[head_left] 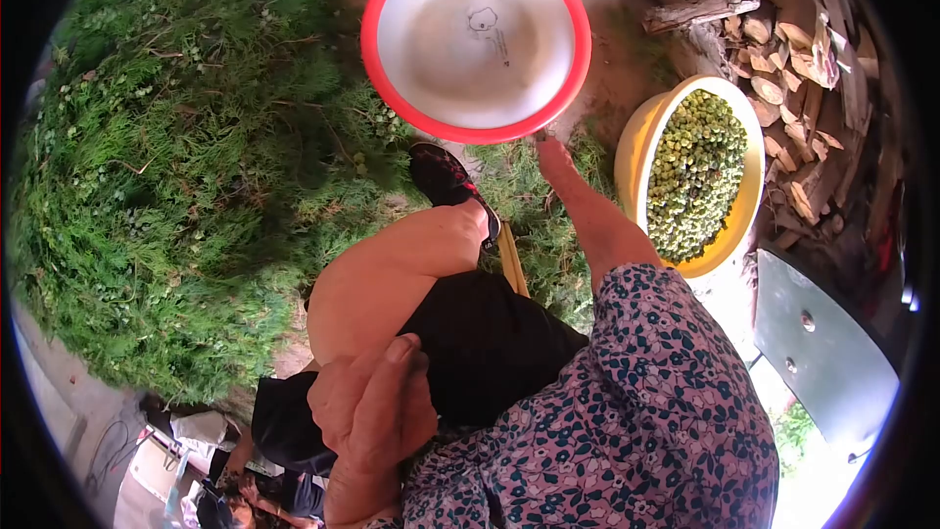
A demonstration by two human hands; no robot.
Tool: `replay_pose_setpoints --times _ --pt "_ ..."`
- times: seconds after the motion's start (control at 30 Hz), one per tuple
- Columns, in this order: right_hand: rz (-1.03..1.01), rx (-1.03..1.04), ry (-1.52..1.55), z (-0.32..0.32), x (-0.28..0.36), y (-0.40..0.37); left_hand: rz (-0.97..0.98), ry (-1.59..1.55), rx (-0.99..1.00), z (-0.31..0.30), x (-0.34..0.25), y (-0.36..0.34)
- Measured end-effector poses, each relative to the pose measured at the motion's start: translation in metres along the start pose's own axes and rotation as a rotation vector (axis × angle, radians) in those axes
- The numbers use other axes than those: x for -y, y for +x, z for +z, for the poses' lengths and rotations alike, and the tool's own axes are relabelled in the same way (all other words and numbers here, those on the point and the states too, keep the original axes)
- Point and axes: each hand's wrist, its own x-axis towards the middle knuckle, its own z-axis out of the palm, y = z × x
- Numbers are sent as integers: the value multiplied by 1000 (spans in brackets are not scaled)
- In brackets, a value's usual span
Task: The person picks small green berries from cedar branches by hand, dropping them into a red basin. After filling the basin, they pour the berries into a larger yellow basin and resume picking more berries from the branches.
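A white basin with a red rim [573, 69] is at the top centre; its inside shows a brownish stain and a small drawn mark. At the lower edge of this basin, my right hand [555, 159] grips the rim, its fingertips partly hidden. My left hand [377, 397] is curled closed over my lap, beside my bare leg and the black cloth, with nothing visible in it. To the right of my right arm, a yellow basin [634, 152] holds many small green cones or berries. A large heap of green conifer branches [186, 176] fills the left side.
Split firewood [769, 88] is piled at the upper right. A grey metal panel [818, 343], perhaps a chair back, stands at the lower right. My foot in a black shoe [441, 174] is below the white basin. Another person [279, 500] is at the bottom left.
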Motion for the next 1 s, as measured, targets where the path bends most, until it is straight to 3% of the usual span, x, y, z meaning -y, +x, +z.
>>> replay_pose_setpoints --times 0.03,0.07,0.13,0.17,0.23,0.5,0.6,0.73,0.83,0.9,0.97,1.0 --pt "166 73 72 1 -2 -1 15 14 -15 1 -1 1" --pt "170 73 73 9 -9 -2 32 26 -28 1 -1 1" --pt "-15 0 29 26 -29 -6 13 12 8 0 -6 3" --pt "-8 -5 28 17 -29 -21 -7 6 41 0 -8 4" --pt "-232 -124 22 -14 -11 -51 -4 -5 26 2 -9 4" --pt "-184 -137 34 -5 -1 -14 14 16 24 3 -8 4" --pt "-192 17 -134 -5 6 -2 3 -22 28 3 -7 7" --pt "-78 36 -9 13 0 3 2 14 56 2 -8 9" --pt "-180 -22 -25 0 4 -19 6 12 58 2 -8 9" --pt "-282 -155 -16 0 4 -28 20 -7 49 5 -7 9" --pt "-430 -445 82 -7 -3 -45 11 27 20 7 -8 9" --pt "-389 -465 134 -25 1 -63 12 43 4 8 -10 9"
